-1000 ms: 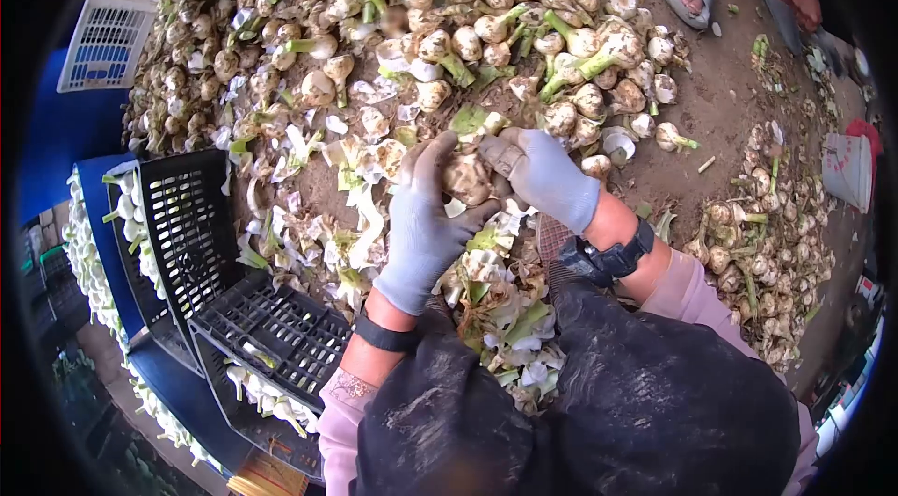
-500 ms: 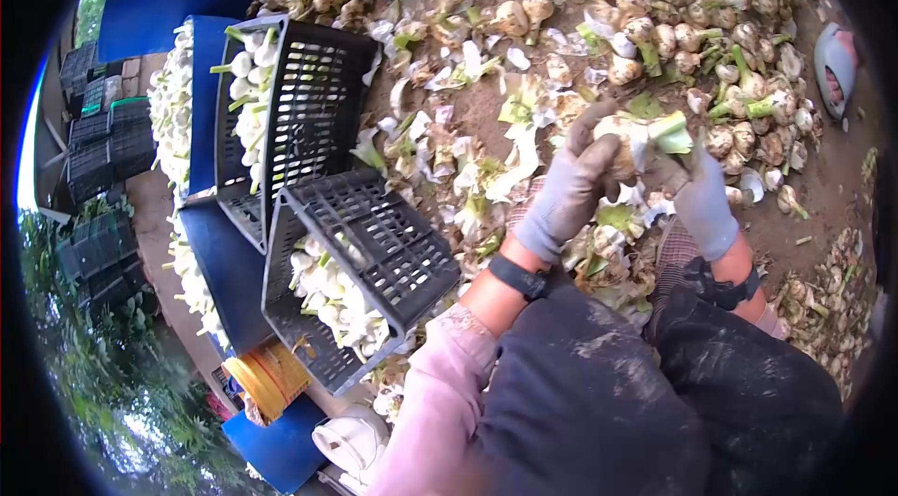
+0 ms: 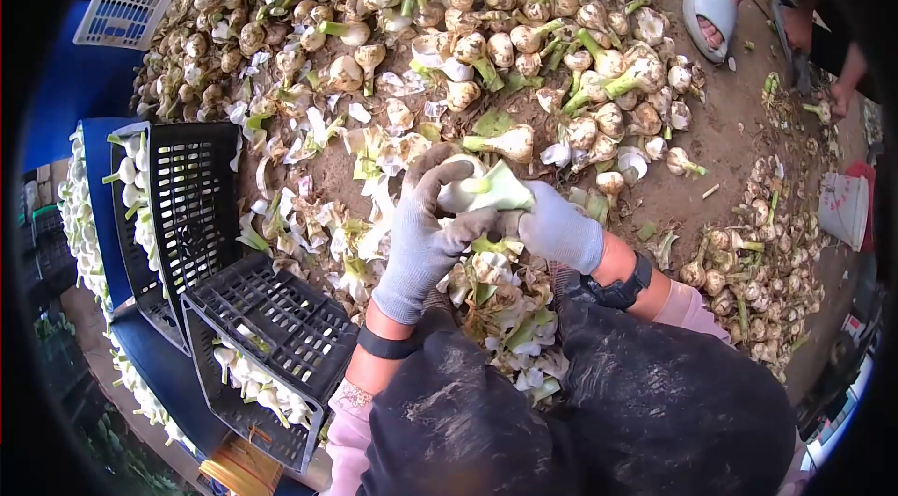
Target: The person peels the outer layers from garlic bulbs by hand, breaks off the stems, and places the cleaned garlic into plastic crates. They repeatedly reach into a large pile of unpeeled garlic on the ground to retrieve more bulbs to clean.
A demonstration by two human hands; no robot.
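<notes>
Left hand (image 3: pixel 421 239), grey glove, is clenched round a garlic bulb (image 3: pixel 486 189), fingers curled over the top and thumb underneath. Right hand (image 3: pixel 559 232) grasps the same bulb from the other side, pinching at the pale green stalk end. The bulb sits between the two hands, raised just above the lap. It is probably held that way so both thumbs can work the outer skin.

Directly below the hands is a heap of peelings (image 3: pixel 505 309), which looks like where the skins drop. At the person's left, a black crate (image 3: pixel 281 318) lies tipped with clean white bulbs (image 3: pixel 257 384) inside, near the left arm, likely for reach. A second crate (image 3: pixel 192 196) stands behind it. Ahead is a big pile of dirty garlic (image 3: pixel 486 37) on bare dirt ground (image 3: pixel 720 131). Another person's sandalled foot (image 3: pixel 708 5) shows at the far right edge.
</notes>
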